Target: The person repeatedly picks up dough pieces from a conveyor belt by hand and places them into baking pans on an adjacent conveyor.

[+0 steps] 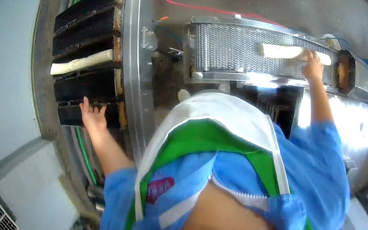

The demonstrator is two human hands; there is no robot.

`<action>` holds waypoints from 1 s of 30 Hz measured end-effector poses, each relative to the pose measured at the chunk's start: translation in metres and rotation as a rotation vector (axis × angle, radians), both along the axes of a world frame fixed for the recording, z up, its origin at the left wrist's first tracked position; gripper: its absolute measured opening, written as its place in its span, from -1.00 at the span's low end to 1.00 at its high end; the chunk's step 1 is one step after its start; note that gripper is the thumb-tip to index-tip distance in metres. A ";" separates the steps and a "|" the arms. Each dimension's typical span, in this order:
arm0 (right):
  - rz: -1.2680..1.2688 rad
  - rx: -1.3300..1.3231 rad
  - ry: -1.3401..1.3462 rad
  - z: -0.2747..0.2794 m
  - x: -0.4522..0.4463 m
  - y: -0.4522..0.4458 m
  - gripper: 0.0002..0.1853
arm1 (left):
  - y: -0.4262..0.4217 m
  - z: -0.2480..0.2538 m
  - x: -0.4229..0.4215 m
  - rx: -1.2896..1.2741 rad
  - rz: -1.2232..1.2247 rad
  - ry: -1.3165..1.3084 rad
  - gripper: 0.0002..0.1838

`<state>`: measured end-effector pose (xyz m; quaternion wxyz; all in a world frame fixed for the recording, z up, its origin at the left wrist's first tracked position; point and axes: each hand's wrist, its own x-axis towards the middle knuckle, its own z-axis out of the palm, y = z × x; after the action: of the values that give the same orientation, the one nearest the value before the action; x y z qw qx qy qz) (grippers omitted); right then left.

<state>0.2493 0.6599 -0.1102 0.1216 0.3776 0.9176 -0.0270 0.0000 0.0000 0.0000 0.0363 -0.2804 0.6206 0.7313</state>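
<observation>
The left hand (93,117) is spread wide over black boards (84,86). Just past its fingertips, a pale roll (81,63) lies on the boards. The right hand (313,66) touches a white roll (279,51), fingers bent; I cannot tell if they pinch it. Under that hand is a shiny belt (231,50).

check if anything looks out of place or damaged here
Perhaps the red cord: it spans the gap from the metal rail to the mesh conveyor, where it could snag. The white roll under the right hand seems undamaged.
</observation>
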 end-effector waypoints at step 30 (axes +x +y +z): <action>0.238 -1.840 0.465 0.246 -0.294 -0.370 -0.52 | -0.019 -0.028 0.039 0.340 0.086 0.154 -0.14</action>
<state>-0.0448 0.2896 0.1357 0.1872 0.0236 0.5705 -0.7994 0.0390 -0.0189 -0.0280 0.0040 -0.2398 0.4766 0.8458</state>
